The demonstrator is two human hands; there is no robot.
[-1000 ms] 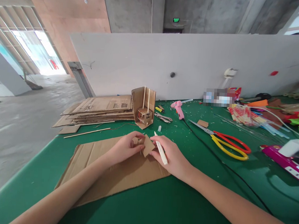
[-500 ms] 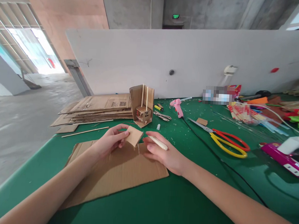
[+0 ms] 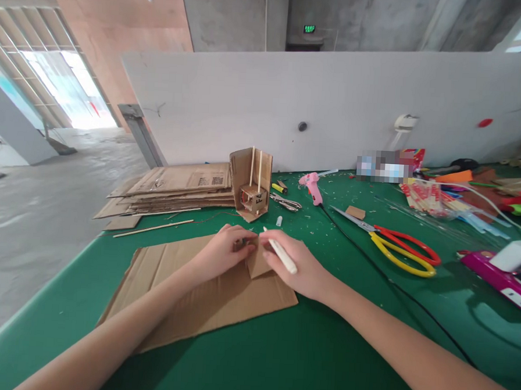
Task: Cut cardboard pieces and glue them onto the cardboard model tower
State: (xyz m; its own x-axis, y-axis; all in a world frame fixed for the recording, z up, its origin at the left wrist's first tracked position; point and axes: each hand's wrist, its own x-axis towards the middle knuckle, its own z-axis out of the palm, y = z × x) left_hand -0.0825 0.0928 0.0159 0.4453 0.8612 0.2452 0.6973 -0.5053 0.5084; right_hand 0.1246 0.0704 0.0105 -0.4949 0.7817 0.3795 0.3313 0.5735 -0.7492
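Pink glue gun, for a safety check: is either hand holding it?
No, the pink glue gun lies on the green table, beyond the right hand.

Daylight pours in at the far left, where the window opening [image 3: 69, 86] is blown out to white, its glare spilling as pale sheen over the concrete floor [image 3: 38, 177]; a smaller bright patch sits at the far right corner; the white partition [image 3: 230, 100] looks evenly grey and flat; soft shadows darken the cardboard sheet [image 3: 194, 296] and the near green tabletop [image 3: 252, 357]; the wide view stretches things toward the edges; fine detail is slightly soft, and a pixelated block hides one far-right patch.
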